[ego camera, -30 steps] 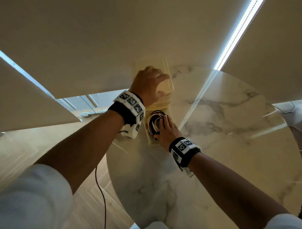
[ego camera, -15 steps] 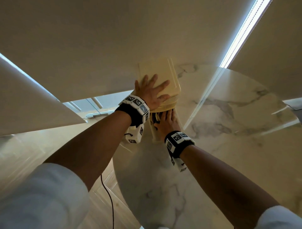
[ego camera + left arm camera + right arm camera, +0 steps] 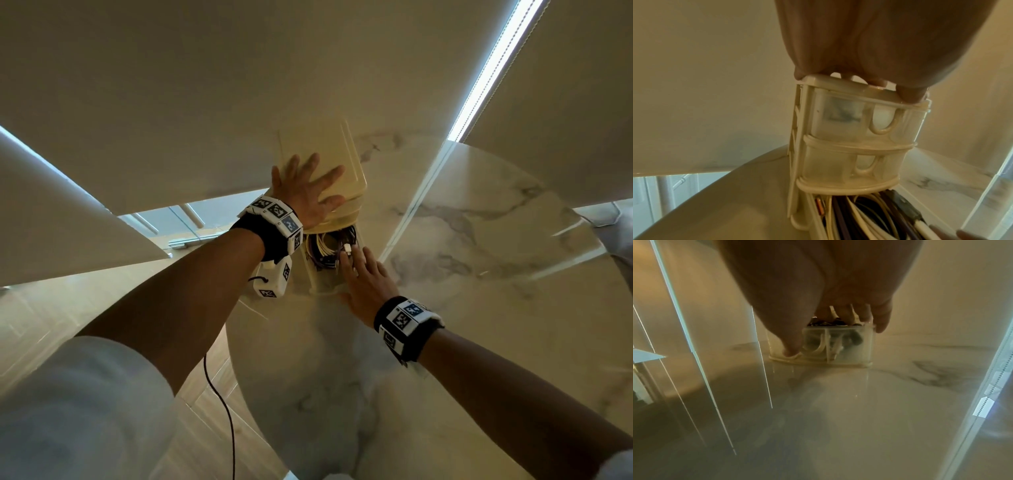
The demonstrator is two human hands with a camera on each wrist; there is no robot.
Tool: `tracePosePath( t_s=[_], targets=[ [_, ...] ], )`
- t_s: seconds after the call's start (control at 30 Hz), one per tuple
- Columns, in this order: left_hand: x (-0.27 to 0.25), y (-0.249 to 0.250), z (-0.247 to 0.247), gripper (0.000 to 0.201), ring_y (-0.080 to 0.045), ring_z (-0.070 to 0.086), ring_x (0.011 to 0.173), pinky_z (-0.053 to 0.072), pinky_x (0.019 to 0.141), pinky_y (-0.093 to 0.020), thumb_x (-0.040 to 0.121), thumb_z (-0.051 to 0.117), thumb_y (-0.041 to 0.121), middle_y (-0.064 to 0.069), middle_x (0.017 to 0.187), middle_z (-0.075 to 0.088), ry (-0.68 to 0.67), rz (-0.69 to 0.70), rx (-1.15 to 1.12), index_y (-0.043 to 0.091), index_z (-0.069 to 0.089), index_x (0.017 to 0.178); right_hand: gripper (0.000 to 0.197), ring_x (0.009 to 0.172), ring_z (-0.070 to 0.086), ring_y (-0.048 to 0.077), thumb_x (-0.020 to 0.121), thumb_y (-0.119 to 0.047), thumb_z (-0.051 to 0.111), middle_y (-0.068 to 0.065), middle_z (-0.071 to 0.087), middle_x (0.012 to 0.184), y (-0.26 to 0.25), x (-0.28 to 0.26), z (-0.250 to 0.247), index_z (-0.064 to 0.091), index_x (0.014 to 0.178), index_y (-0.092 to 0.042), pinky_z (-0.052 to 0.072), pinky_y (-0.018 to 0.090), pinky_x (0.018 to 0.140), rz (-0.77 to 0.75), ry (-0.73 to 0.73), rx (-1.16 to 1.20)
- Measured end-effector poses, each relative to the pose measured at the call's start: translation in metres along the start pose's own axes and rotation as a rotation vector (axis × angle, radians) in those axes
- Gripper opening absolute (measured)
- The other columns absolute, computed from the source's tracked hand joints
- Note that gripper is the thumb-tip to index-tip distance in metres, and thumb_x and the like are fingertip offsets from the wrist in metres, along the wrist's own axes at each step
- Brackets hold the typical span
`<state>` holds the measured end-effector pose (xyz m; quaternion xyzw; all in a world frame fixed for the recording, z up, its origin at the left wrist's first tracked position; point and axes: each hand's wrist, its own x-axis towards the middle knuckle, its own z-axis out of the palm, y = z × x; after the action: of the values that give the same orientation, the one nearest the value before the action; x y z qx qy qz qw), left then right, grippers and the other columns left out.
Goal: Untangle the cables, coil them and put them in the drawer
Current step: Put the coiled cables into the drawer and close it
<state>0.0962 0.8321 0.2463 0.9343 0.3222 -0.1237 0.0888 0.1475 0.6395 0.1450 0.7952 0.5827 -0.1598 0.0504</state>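
A small cream drawer unit stands at the far edge of a round marble table. My left hand lies flat on its top with the fingers spread. The bottom drawer is pulled out toward me and holds coiled white, purple and black cables. My right hand reaches over the drawer's front right. Its straight fingers rest on the cables and the thumb points down at the drawer front. The two upper drawers are pushed in.
The table's curved left edge drops to a wooden floor. A thin black cord hangs from my left wrist. Pale blinds hang close behind the drawer unit, with a bright gap at the right.
My right hand has drawn back from deep in the drawer to its front, uncovering the cables. My left hand went from curled on the unit's top to flat and spread.
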Motion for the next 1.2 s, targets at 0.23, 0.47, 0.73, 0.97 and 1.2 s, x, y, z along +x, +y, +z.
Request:
tracePosePath(
  t_s=[0.23,0.47,0.73,0.97,1.2],
  targets=[
    [0.001,-0.001,0.0,0.06,-0.029,-0.013,0.146,-0.008,0.114,-0.057,0.09,0.019,0.07,0.006,0.16,-0.013,0.005,0.003,0.001,0.054,-0.004,0.144,0.065,0.146,0.004,0.037,0.101,-0.035,0.031,0.017,0.0,0.159,-0.008,0.03,-0.018,0.0,0.152,-0.012,0.02,0.046,0.115,0.023,0.02,0.006],
    [0.0,-0.001,0.0,0.061,-0.03,-0.014,0.146,-0.008,0.114,-0.057,0.09,0.019,0.069,0.004,0.16,-0.013,0.018,0.011,-0.005,0.053,-0.003,0.145,0.075,0.144,0.015,0.037,0.095,-0.033,0.05,0.018,0.01,0.158,-0.013,0.031,-0.01,0.003,0.153,-0.019,0.024,0.046,0.114,-0.005,0.141,0.127],
    [0.001,-0.001,0.001,0.06,-0.03,-0.012,0.146,-0.007,0.114,-0.057,0.09,0.02,0.069,0.005,0.161,-0.011,0.026,0.004,-0.007,0.054,-0.001,0.144,0.063,0.135,0.034,0.039,0.082,-0.017,0.064,0.014,0.039,0.145,-0.019,0.053,-0.007,0.042,0.141,-0.017,0.035,0.048,0.105,-0.022,0.195,0.098],
    [0.001,0.0,0.002,0.06,-0.03,-0.014,0.146,-0.009,0.114,-0.057,0.09,0.02,0.069,0.005,0.161,-0.012,0.026,0.006,-0.022,0.053,-0.001,0.145,0.048,0.112,0.051,0.037,0.074,-0.022,0.073,0.014,0.055,0.118,-0.004,0.047,-0.009,0.058,0.119,-0.014,0.046,0.048,0.088,0.186,0.389,0.269],
    [0.001,-0.002,0.001,0.06,-0.029,-0.016,0.146,-0.011,0.114,-0.056,0.09,0.019,0.069,0.005,0.16,-0.014,0.0,0.005,-0.03,0.054,-0.003,0.144,0.046,0.097,0.058,0.036,0.081,-0.032,0.07,0.014,0.056,0.111,0.019,0.064,-0.034,0.043,0.11,-0.009,0.049,0.043,0.078,0.387,0.215,0.614]
  ],
)
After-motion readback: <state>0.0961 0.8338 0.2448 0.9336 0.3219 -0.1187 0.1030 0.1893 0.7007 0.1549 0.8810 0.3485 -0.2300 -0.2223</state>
